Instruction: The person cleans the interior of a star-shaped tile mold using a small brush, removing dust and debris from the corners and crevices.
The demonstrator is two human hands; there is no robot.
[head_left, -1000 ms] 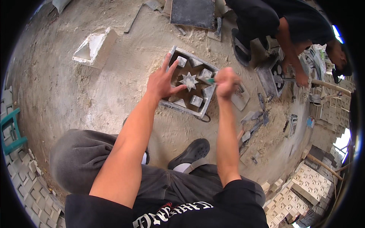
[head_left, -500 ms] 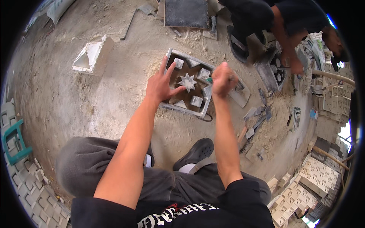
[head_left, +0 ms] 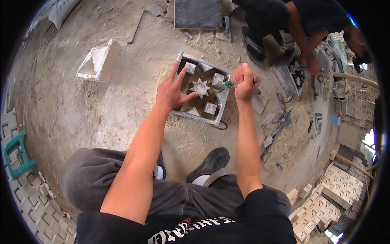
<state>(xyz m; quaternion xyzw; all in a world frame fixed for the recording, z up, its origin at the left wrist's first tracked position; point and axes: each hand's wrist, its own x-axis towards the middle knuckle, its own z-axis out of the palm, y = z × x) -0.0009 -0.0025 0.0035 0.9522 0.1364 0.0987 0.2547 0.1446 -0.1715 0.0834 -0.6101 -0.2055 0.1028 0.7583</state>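
A square metal mould (head_left: 197,119) lies tilted on the dusty ground before me. Inside are a star-shaped block (head_left: 200,88), several cube-like blocks and triangular pieces around its sides. My left hand (head_left: 170,91) rests at the mould's left edge, fingers spread, thumb reaching toward the star. Just beyond the right edge, my right hand (head_left: 245,83) is a fist round a green-tipped tool (head_left: 228,84). The tool's green end points at the mould and its round handle end shows on the fist's other side. Most of the tool is hidden, so its kind is unclear.
A white hollow block (head_left: 99,63) stands at the left. At the upper right, a co-worker (head_left: 310,61) bends over another mould (head_left: 286,77). Metal scraps (head_left: 276,122) lie right of me; a dark board (head_left: 198,14) lies ahead. Patterned blocks (head_left: 341,185) are stacked at the lower right.
My right hand has moved right, away from the mould, with the green-tipped tool still in it. My left hand has stayed in place. The co-worker's hands have shifted slightly.
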